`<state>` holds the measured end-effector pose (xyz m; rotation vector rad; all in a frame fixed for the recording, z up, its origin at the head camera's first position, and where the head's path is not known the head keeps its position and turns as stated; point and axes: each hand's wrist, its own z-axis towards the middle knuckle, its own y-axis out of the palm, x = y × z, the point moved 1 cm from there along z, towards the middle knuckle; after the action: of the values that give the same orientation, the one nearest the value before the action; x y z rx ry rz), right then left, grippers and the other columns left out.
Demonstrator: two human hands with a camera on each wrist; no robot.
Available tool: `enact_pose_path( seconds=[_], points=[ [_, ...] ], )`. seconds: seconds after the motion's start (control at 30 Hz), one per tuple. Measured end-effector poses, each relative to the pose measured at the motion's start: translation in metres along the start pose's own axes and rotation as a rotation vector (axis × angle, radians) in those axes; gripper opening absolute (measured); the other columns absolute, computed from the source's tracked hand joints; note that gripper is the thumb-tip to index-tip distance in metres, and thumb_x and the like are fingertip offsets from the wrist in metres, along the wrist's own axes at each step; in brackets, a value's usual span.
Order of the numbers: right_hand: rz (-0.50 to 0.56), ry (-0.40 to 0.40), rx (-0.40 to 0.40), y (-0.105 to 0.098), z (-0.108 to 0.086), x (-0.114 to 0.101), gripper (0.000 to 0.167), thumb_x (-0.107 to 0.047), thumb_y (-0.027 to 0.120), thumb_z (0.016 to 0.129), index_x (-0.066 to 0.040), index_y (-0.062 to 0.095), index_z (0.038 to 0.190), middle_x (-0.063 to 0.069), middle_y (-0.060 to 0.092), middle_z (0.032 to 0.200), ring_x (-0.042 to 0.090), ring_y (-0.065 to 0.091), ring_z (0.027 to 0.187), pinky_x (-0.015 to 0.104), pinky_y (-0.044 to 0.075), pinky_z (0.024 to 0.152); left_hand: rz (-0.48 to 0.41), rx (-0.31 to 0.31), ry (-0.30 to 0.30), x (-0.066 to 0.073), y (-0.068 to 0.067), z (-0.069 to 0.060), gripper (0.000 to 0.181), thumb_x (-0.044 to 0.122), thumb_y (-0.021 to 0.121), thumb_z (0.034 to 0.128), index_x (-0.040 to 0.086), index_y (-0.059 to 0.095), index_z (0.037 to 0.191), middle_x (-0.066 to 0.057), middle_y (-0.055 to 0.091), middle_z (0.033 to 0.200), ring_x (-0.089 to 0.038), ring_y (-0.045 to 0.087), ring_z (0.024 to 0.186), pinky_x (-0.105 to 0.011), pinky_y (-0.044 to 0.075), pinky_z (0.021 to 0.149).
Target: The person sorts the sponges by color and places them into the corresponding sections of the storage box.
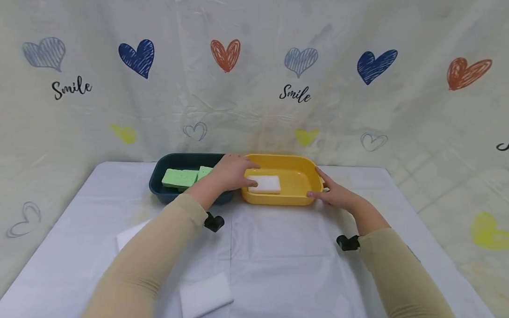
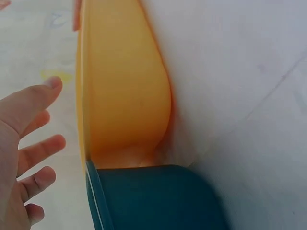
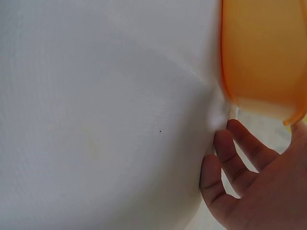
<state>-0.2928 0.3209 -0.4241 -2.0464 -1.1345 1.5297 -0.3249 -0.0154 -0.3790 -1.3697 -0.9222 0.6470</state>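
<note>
My left hand (image 1: 233, 171) hovers over the left end of a yellow basin (image 1: 297, 183), fingers spread and thumb apart. Beside its fingertips a white sponge (image 1: 267, 184) lies flat on the basin floor. The left wrist view shows this hand (image 2: 21, 153) holding nothing, above the rims of both basins. At the yellow basin's right end my right hand (image 1: 336, 194) grips the rim, thumb toward the front and fingers round the outer end. To the left, a dark green basin (image 1: 160, 170) holds several light green sponges (image 1: 179, 178), partly hidden by my left hand and wrist.
A white sponge (image 1: 206, 297) lies on the white-covered table (image 1: 284, 277) near the front. Another white piece (image 1: 130, 235) is partly covered by my left forearm. Behind the basins hangs a pale sheet (image 1: 256, 112) printed with hearts.
</note>
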Motion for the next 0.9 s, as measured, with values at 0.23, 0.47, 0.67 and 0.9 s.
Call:
enact_pose_path(
  seconds=[0.23,0.47,0.67,0.9],
  points=[
    [-0.011,0.001,0.006,-0.001,0.002,0.003,0.107,-0.060,0.065,0.088,-0.034,-0.011,0.158,0.030,0.023,0.154,0.046,0.035,0.133,0.064,0.029,0.111,-0.022,0.029,0.040,-0.003,-0.005,-0.027,0.060,0.055,0.070,0.0871,0.030,0.058,0.140,0.003,0.058,0.139,-0.023,0.047,0.117,-0.042,0.036,0.101],
    [-0.027,-0.006,-0.001,-0.001,0.004,0.005,0.106,-0.061,0.063,0.089,-0.033,-0.013,0.158,0.031,0.021,0.155,0.048,0.032,0.135,0.065,0.027,0.111,-0.012,0.044,0.055,-0.016,-0.008,-0.062,0.058,0.054,0.071,0.0872,0.030,0.060,0.139,0.004,0.059,0.137,-0.024,0.049,0.116,-0.043,0.039,0.098],
    [-0.014,-0.022,-0.003,-0.001,0.003,0.007,0.106,-0.059,0.064,0.089,-0.034,-0.013,0.158,0.031,0.019,0.156,0.048,0.030,0.136,0.066,0.027,0.111,-0.022,0.051,0.060,-0.035,-0.007,-0.097,0.057,0.051,0.073,0.0863,0.029,0.061,0.138,0.004,0.060,0.136,-0.025,0.051,0.124,-0.051,0.037,0.107],
    [-0.006,-0.018,-0.003,0.000,0.003,0.007,0.106,-0.060,0.064,0.089,-0.035,-0.013,0.158,0.030,0.017,0.157,0.048,0.028,0.138,0.065,0.026,0.111,-0.035,0.098,0.060,-0.068,-0.011,-0.151,0.056,0.049,0.075,0.0846,0.023,0.065,0.133,0.000,0.065,0.128,-0.028,0.057,0.117,-0.052,0.043,0.097]
  ],
)
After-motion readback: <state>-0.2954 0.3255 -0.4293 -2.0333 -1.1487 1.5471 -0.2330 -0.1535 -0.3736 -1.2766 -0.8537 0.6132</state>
